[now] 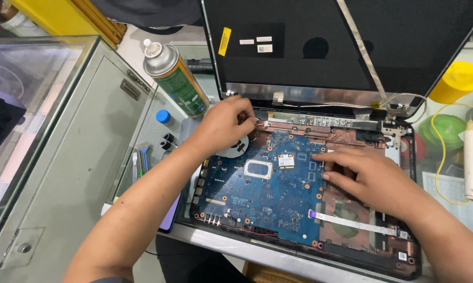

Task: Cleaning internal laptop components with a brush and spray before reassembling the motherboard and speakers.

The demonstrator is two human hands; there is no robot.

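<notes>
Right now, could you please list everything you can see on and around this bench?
laptop base: one, black, opened on the bench
board: one, blue, inside the base
screen lid: one, black, tilted up at the back
ribbon cable: one, white, flat across the base, lower right
spray can: one, silver and green, left of the lid
yellow cap: one, far right
glass case: one, clear, left
left hand: at the board's top-left corner
right hand: fingers on the board's right edge
</notes>
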